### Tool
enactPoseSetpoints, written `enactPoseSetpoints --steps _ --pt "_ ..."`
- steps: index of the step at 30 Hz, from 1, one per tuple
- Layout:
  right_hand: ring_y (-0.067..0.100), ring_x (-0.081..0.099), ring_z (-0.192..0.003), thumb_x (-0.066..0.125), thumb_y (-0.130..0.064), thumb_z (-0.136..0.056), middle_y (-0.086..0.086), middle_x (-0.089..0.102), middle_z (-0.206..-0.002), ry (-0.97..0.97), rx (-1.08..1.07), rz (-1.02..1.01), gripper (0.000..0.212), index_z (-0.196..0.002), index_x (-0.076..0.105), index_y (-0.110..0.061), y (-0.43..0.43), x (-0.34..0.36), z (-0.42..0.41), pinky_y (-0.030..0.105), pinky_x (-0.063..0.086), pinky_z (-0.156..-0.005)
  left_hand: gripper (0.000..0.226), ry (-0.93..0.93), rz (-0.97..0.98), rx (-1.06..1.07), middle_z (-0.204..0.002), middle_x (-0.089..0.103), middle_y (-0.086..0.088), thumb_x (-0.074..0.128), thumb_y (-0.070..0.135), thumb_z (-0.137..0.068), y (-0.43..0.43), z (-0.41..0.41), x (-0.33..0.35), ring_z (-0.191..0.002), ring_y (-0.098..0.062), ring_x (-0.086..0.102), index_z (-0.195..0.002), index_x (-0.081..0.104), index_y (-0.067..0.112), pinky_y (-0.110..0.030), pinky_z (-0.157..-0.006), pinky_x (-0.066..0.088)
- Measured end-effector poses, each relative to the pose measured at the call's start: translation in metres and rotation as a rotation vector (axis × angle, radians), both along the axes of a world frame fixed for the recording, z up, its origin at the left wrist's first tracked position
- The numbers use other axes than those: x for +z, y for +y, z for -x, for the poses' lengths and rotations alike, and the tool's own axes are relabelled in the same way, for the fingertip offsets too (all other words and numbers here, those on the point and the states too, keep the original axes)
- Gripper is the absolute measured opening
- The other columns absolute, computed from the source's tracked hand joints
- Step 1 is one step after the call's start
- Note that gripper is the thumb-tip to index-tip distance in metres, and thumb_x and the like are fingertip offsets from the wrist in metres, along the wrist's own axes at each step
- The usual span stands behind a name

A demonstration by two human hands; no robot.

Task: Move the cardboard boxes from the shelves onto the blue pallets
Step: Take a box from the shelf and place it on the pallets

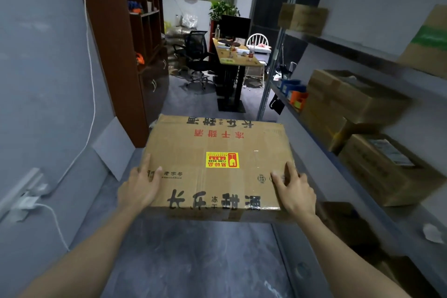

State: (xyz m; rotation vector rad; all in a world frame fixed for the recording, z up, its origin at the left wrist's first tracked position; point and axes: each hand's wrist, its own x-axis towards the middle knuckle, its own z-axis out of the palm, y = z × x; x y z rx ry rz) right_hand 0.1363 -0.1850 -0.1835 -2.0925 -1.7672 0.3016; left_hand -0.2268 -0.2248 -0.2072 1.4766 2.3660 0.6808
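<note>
Fingers [145, 164] of left hand [139, 189] and right hand [296, 195] grip a flat tan cardboard box [193, 150] with yellow sticker [222, 159].

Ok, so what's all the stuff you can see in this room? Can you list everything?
cardboard box: one, brown with a yellow-and-red sticker, held out over the grey floor
shelf boxes: at least five, brown, on the rack at the right
metal rack: one, grey, along the right wall
small bins: a few, blue and orange, at the rack's far end
cabinet: one, dark brown, against the left wall
cable: one, white, hanging down the left wall
office chair: one, black, left of the desk
desk: one, tan top, far end of the room
white chair: one, behind the desk
plant: one, green, at the back
left hand: holds the box's left near corner
right hand: holds its right near corner
</note>
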Motion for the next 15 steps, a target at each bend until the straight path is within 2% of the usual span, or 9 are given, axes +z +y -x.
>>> enactPoseSetpoints --steps 6,15 --pt "0.039 0.058 -0.112 0.032 -0.067 -0.094 0.016 0.047 -0.135 0.016 0.077 0.008 0.063 -0.146 0.020 -0.033 0.114 0.001 0.012 0.050 0.047 -0.093 0.064 -0.020 -0.035 0.068 -0.133 0.043 -0.020 0.023 0.063 -0.093 0.094 0.017 -0.002 -0.115 -0.042 0.051 -0.150 0.008 0.037 -0.051 -0.098 0.042" --pt "0.039 0.059 -0.108 0.031 -0.070 -0.091 0.016 0.049 -0.130 -0.017 0.138 0.013 0.068 -0.147 0.023 -0.032 0.258 0.002 0.050 0.048 0.049 -0.091 0.060 -0.003 -0.029 0.151 -0.132 0.044 -0.020 0.026 0.060 -0.095 0.200 0.049 -0.002 -0.112 -0.043 0.052 -0.148 0.007 0.039 -0.050 -0.096 0.041"
